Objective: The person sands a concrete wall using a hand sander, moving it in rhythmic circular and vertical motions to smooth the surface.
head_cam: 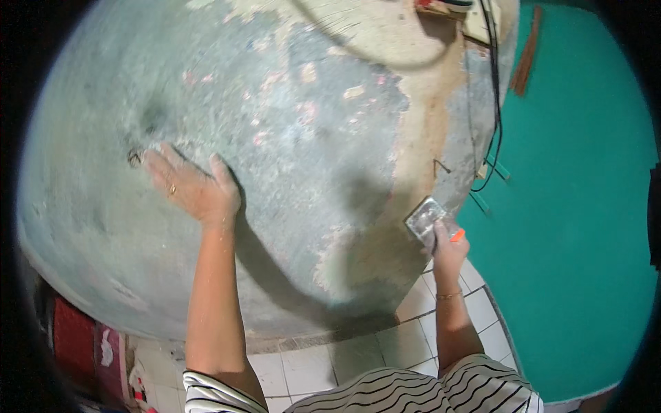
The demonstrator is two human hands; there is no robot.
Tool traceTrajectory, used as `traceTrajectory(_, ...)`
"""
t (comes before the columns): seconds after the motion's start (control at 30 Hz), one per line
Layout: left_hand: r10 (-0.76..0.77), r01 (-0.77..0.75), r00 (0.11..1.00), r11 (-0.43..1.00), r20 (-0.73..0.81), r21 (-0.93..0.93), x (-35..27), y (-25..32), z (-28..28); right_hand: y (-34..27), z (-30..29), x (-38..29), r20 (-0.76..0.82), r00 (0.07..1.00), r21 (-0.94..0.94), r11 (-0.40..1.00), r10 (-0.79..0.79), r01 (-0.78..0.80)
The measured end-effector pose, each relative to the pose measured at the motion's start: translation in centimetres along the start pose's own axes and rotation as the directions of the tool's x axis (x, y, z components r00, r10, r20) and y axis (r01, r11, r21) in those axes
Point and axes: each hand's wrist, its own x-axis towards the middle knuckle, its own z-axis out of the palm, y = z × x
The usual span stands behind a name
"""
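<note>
My left hand (193, 188) lies against a worn plaster wall (289, 175), its fingers spread and dusty, with a ring on one finger. A small hole (135, 158) in the wall is beside its fingertips. In my right hand (448, 245) is a putty knife (427, 219) with a broad, whitish, smeared metal blade and an orange part on its handle. The blade is at the wall's right part, over a beige patch where the grey-green coat ends. A bent nail or hook (442, 166) sticks out of the wall just above the blade.
Black cables (496, 93) hang along the wall's right edge, near a wooden bracket (439, 8) at the top. On the green wall (573, 206) at right hangs a bundle of brown bristles (526, 51). White floor tiles (310, 369) lie below. A dark red object (75, 330) stands at lower left.
</note>
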Motion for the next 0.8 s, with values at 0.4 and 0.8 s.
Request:
traceTrajectory(0.4,0.039,-0.039,0.999,0.999,-0.034,-0.008,0.0,0.4,-0.1,2.4,4.7,-1.7,-0.128,0.977,0.266,0.955,0.172,-0.133)
traceTrajectory(0.8,0.057,-0.056,0.997,0.998,-0.058,0.016,0.0,0.5,0.2,-1.9,-2.1,3.2,0.008,0.974,-0.118,0.967,-0.226,0.225)
